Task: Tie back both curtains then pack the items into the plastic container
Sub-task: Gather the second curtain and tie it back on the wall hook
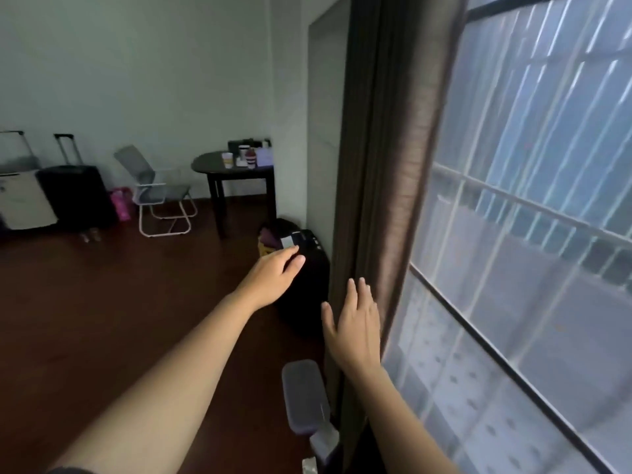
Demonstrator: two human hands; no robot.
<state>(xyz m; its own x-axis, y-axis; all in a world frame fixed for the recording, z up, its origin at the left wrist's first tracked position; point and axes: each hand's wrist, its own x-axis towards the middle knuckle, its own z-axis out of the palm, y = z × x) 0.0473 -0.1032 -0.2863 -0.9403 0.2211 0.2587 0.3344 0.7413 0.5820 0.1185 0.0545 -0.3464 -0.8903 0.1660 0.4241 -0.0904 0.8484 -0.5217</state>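
Forearms (pixel 154 388) come up from the bottom edge, with a purple armrest (pixel 304 395) low between them. Step in hand looks like the first one, tying back a curtain; nothing is tied yet and no tie-back shows.

Curtain (pixel 386 200): brown, hanging in upright folds, bunched at the left edge of the window (pixel 530 234).

Right hand (pixel 355 326): fingers straight and slightly spread, pointing up, palm laid flat on the curtain's lower folds. It looks to be touching and grips nothing.

Left hand (pixel 273 275): stretched forward at the end of a long straight arm, fingers loosely curled, empty. It is apart from the curtain and sits in front of a dark bag (pixel 307 285) on the floor (pixel 102 302).

Next move, as a guess: bring the left hand across to the fabric, gather the folds between both hands, then find a tie or hook, which may be hidden behind the cloth.

Items (pixel 244 158) stand far back on the round counter (pixel 212 164). Cannot tell whether the plastic container is among them.
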